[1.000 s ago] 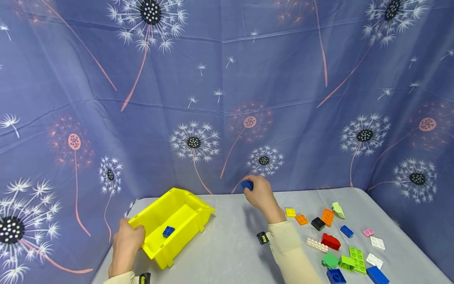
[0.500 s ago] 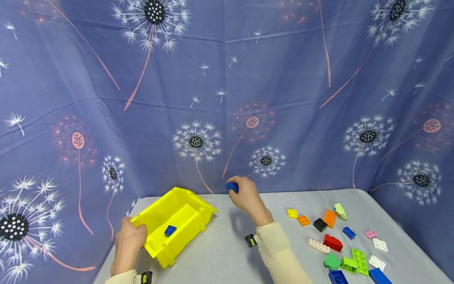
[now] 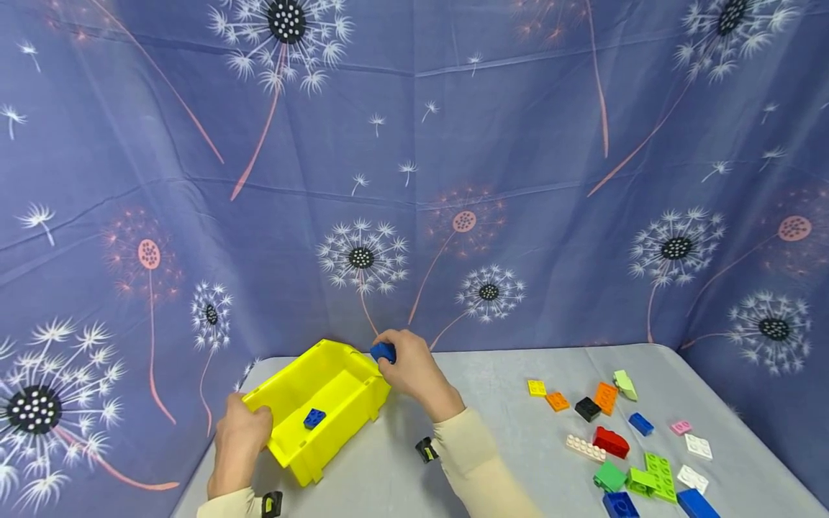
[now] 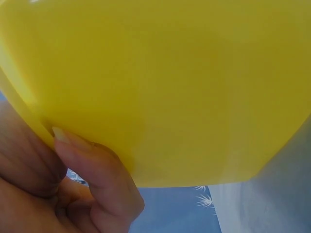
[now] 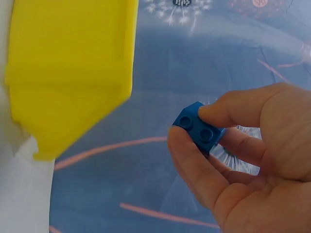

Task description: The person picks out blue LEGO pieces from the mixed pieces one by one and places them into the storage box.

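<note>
The blue brick [image 3: 383, 352] is in the right hand [image 3: 417, 370], which pinches it between the thumb and the fingers; its two studs are visible in the right wrist view. It is near the far right corner of the yellow box [image 3: 343, 440], but in that same view a gap remains between them, so the brick is not yet inside. The left hand [image 3: 241, 435] grips the near left end of the box by its rim. On the box floor lies one small blue piece [image 3: 314, 419].

I judge that the work is at an early stage: only one piece is seen inside, one is carried, and many others, such as the red brick [image 3: 611, 442] and the black brick [image 3: 588, 409], lie loose on the right side of the table [image 3: 505, 446].

Compared with half a second ago, the right hand is further left, closer to the box. The left hand keeps the same hold, and the loose pieces show the same arrangement.
</note>
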`<state>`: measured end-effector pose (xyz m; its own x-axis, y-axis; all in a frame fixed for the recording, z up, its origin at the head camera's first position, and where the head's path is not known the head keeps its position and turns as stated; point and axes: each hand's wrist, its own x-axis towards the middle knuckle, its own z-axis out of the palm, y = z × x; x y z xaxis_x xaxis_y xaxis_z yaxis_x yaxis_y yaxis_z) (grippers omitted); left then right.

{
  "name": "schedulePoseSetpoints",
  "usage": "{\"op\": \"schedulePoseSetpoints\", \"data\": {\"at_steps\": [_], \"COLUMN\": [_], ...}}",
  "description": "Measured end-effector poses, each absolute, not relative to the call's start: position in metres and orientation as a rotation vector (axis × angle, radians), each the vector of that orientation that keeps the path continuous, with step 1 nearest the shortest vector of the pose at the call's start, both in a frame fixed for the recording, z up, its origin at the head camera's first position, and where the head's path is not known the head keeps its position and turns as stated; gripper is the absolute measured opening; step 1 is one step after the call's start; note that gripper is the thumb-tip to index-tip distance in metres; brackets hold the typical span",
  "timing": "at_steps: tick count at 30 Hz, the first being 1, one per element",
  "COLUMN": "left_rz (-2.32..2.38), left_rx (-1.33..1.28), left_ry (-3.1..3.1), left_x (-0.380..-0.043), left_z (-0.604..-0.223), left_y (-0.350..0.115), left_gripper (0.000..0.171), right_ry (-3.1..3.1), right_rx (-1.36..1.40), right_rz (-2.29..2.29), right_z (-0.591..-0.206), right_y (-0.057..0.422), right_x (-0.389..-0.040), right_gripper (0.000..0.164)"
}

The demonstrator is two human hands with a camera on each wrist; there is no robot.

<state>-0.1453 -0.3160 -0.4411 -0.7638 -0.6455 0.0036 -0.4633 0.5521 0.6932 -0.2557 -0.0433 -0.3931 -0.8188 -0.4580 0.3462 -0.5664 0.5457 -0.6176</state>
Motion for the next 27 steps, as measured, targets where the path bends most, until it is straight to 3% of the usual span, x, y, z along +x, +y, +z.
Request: {"op": "schedulePoseSetpoints", "data": {"at_steps": [27], "left_rz": [-0.999], "left_rx": [0.900], "left_ry": [-2.550], "left_x": [-0.146], "left_z": [-0.443], "left_y": [-0.318], "left_gripper": [0.049], "right_ry": [-2.539], "right_rx": [1.114], "right_rz": [1.060], "right_z": [-0.396], "right_y": [-0.110], "right_x": [-0.217], "right_gripper": [0.024]}}
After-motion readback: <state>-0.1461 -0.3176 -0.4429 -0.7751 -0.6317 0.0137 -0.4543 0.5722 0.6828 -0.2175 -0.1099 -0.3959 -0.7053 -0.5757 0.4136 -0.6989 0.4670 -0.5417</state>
